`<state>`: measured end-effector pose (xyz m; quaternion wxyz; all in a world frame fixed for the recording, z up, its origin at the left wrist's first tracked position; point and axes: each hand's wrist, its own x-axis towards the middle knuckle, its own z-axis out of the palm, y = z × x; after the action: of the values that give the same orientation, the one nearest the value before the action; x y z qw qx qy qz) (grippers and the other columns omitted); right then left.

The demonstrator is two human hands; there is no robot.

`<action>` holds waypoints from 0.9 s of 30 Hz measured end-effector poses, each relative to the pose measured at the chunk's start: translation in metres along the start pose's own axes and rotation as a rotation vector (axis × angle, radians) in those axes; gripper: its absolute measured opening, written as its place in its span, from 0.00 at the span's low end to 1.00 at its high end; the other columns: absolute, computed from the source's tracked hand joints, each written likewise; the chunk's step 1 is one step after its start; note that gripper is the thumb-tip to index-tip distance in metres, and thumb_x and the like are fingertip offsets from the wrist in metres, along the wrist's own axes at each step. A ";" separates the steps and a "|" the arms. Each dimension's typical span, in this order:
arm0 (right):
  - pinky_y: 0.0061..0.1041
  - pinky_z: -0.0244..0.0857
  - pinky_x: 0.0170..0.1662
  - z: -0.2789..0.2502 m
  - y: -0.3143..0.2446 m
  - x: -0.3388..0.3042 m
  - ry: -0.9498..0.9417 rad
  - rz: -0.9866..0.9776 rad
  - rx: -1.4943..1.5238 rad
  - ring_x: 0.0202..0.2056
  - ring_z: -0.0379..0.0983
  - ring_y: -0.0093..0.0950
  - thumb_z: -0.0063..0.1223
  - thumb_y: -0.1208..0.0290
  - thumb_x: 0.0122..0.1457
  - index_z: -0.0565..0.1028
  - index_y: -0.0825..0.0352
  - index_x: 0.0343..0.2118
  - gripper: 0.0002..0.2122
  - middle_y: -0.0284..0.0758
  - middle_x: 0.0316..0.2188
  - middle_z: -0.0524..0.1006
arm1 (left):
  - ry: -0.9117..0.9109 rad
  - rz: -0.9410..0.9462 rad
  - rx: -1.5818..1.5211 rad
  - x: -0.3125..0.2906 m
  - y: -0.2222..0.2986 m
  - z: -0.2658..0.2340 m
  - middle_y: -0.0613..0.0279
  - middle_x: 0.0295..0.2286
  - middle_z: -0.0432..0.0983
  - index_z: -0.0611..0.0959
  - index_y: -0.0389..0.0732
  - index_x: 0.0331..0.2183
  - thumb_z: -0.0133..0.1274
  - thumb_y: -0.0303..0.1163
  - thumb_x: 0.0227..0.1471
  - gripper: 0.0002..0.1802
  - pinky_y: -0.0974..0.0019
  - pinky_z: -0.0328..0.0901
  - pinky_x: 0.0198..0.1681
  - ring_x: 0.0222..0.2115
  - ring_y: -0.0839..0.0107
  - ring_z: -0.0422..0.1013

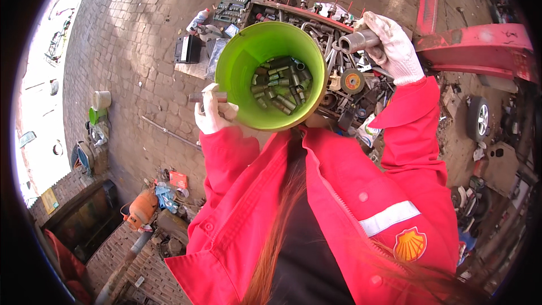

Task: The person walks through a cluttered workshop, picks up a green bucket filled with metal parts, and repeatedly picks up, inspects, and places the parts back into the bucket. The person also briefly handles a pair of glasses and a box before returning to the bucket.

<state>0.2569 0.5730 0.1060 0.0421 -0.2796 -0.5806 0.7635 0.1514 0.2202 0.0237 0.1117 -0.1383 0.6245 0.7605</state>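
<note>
Bright daylight, white glare far left, lighter patches on paving point(147, 51), curved edges (corners black).

Bright red, long-sleeved fabric work jacket point(350, 248), open over a plain black top point(305, 265), with a zip point(343, 211) and round red studs point(363, 196). A white rectangular band point(389, 218) sits above a yellow, fan-shaped patch point(410, 244) edged in red. White fabric gloves point(397, 45) cover left hand point(212, 114) and right hand point(387, 40).

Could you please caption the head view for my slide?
Gloved left hand holding a metal cylinder, gloved right hand a hollow socket, a green bucket of metal sockets between them.
</note>
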 end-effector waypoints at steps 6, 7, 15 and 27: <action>0.11 0.61 0.19 -0.054 0.081 0.002 0.167 -0.012 0.461 0.20 0.70 0.15 0.54 0.63 0.65 0.77 0.67 0.38 0.11 0.30 0.28 0.78 | -0.030 0.038 0.026 0.001 -0.004 -0.002 0.70 0.16 0.65 0.79 0.35 0.42 0.54 0.46 0.58 0.23 0.73 0.51 0.15 0.12 0.81 0.57; 0.13 0.63 0.21 -0.059 0.099 0.007 0.214 -0.007 0.538 0.23 0.73 0.17 0.57 0.63 0.64 0.77 0.67 0.37 0.11 0.31 0.29 0.78 | -0.028 0.045 0.040 0.000 -0.006 -0.001 0.69 0.17 0.68 0.80 0.36 0.42 0.54 0.47 0.58 0.22 0.74 0.51 0.16 0.12 0.81 0.59; 0.20 0.66 0.19 -0.058 0.260 0.079 0.667 0.261 0.531 0.19 0.73 0.25 0.61 0.59 0.60 0.75 0.69 0.45 0.18 0.36 0.29 0.79 | -0.025 0.175 0.150 -0.003 -0.014 0.008 0.69 0.14 0.68 0.80 0.35 0.43 0.54 0.39 0.59 0.17 0.73 0.55 0.18 0.13 0.80 0.61; 0.19 0.67 0.30 -0.020 0.336 0.126 0.528 0.425 0.166 0.28 0.73 0.19 0.56 0.71 0.61 0.73 0.67 0.55 0.18 0.34 0.40 0.80 | -0.001 0.120 0.254 -0.008 -0.012 0.006 0.66 0.25 0.75 0.79 0.39 0.46 0.55 0.39 0.59 0.17 0.74 0.59 0.22 0.18 0.82 0.64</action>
<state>0.2481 0.5313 -0.2509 0.0533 -0.5779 -0.4144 0.7011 0.1630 0.2288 0.0168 0.0828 -0.0852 0.7230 0.6805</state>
